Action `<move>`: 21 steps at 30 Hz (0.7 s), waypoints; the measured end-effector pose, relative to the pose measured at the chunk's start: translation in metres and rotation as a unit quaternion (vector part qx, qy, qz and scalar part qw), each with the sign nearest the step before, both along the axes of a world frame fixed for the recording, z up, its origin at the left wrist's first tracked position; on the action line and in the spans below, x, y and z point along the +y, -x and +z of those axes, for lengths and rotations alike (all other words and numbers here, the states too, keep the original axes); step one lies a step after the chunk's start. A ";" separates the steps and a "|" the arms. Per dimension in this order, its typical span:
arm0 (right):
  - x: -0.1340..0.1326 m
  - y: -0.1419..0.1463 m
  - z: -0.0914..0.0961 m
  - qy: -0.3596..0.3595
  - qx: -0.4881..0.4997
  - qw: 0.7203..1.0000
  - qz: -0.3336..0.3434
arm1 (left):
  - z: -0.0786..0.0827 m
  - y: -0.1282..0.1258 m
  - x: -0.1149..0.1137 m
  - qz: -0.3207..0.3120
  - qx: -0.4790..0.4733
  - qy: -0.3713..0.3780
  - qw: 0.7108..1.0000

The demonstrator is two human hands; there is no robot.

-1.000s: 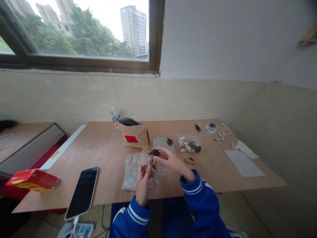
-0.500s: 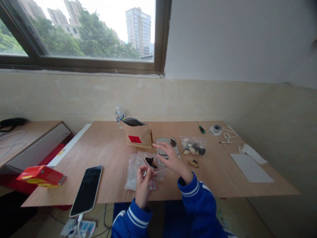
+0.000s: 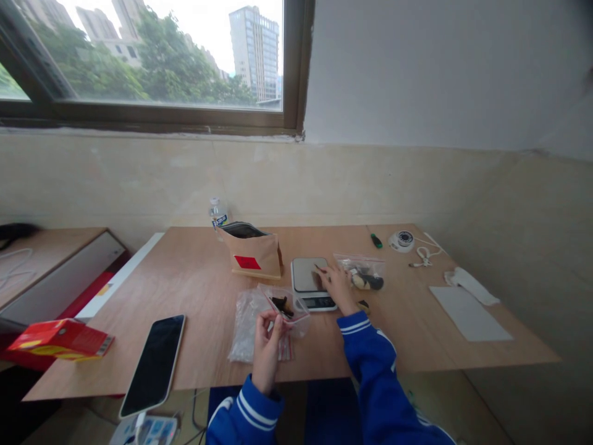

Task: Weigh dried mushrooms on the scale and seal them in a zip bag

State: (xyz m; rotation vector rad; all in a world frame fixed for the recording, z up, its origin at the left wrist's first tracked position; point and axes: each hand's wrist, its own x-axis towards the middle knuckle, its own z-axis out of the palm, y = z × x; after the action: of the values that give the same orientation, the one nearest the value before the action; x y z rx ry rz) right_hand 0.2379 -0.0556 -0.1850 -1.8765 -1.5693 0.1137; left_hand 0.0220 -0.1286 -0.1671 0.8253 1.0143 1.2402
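My left hand (image 3: 267, 337) pinches the edge of a small clear zip bag (image 3: 300, 316) holding several dark, dried-looking pieces (image 3: 280, 305). Over the plate of a digital kitchen scale (image 3: 303, 278), my right hand (image 3: 337, 283) closes its fingertips on a thin dark slice (image 3: 319, 268), whose kind I cannot make out. The scale's display faces me. Under and beside the held bag lie other clear plastic bags (image 3: 245, 324). Partly hidden by my right wrist, a pale slice with a dark edge (image 3: 364, 306) rests on the table.
Behind the bags stands an open kraft pouch (image 3: 252, 250) beside a plastic bottle (image 3: 217, 213). Right of the scale lies a zip bag of slices (image 3: 368, 278). Farther right are a screwdriver (image 3: 376, 240), a white camera (image 3: 402, 241) and white paper (image 3: 467, 314). A phone (image 3: 154, 364) and red box (image 3: 60, 339) lie left.
My right hand has moved from above the held zip bag, away and to the right, onto the scale, and closed on the dark slice there. My left hand keeps its hold.
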 end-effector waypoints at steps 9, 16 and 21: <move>-0.054 0.029 0.094 0.088 0.250 0.923 0.280 | -0.005 -0.004 -0.005 -0.014 -0.005 -0.001 1.000; -0.077 0.027 0.074 0.056 0.241 0.952 0.184 | -0.003 -0.001 -0.008 -0.013 0.021 -0.051 0.998; -0.092 0.049 0.059 0.041 0.210 0.955 0.203 | 0.007 0.001 -0.013 -0.012 0.056 -0.105 0.993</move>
State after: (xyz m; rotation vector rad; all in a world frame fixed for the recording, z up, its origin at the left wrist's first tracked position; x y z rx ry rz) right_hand 0.1887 -0.1477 -0.1255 -1.4371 -1.6316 0.7222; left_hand 0.0212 -0.1414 -0.1605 1.0767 0.9697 1.3063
